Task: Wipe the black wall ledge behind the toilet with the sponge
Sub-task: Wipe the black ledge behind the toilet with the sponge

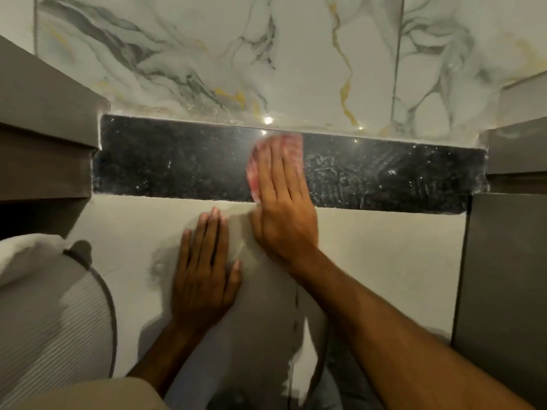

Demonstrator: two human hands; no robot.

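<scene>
**Fingers flat on sponge as black ledge gets its wipe**

Fingers (275, 170) of the right hand (282, 208) lie stretched and pressed flat over a pink sponge (279, 143), pinning it to the black wall ledge (177, 161) near its middle rather than curling round it. The sponge is blurred, which suggests a stroke under way. The left hand (204, 273) rests open, fingers spread, on the pale wall face (384, 261) just below the ledge, holding nothing and apparently serving as a brace.

White streaks and flecks (355, 176) show on the ledge to the right of the sponge; the left half looks darker with fewer marks. Whether the streaks are suds or grime cannot be told. To do the step well, judging from this view, even pressure and long overlapping passes should run into both end corners, where pale residue lines the edges, and along the seam under the marble-patterned tiles (266, 54).

No brand, label or readable writing appears anywhere in view.
</scene>
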